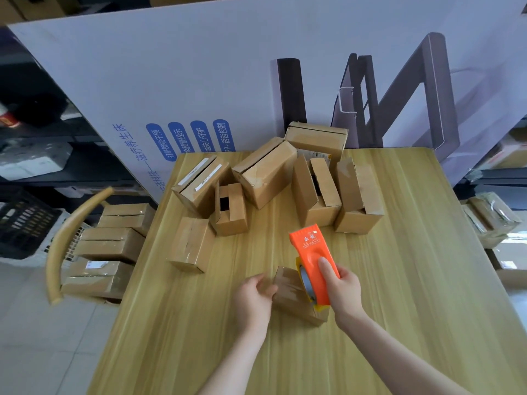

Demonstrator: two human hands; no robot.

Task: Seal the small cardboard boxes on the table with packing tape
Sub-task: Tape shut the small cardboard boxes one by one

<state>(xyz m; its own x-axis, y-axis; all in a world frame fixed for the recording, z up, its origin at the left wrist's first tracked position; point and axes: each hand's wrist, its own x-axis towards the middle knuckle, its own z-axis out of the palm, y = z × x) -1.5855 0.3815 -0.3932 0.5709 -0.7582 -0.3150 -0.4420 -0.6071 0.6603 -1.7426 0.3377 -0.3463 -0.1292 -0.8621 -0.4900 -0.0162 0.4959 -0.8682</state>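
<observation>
While left hand (255, 295) holds brown, tape-glossed box (286, 285) | right hand (343, 289) grips orange dispenser (310, 259)

A: Behind the pale wood-grain bench (413, 280)?
B: Huge white printed board (199, 67), upright at the far edge, blue Chinese lettering low down.
A: Off to the left?
B: Dark shelving (42, 166), black slatted crate (22, 223), curved wooden chair back (65, 243). Pale tiled floor (42, 337) beneath, evenly lit.

Orange tape dispenser (312, 263) on sm. cardboard box (289, 299).
</observation>
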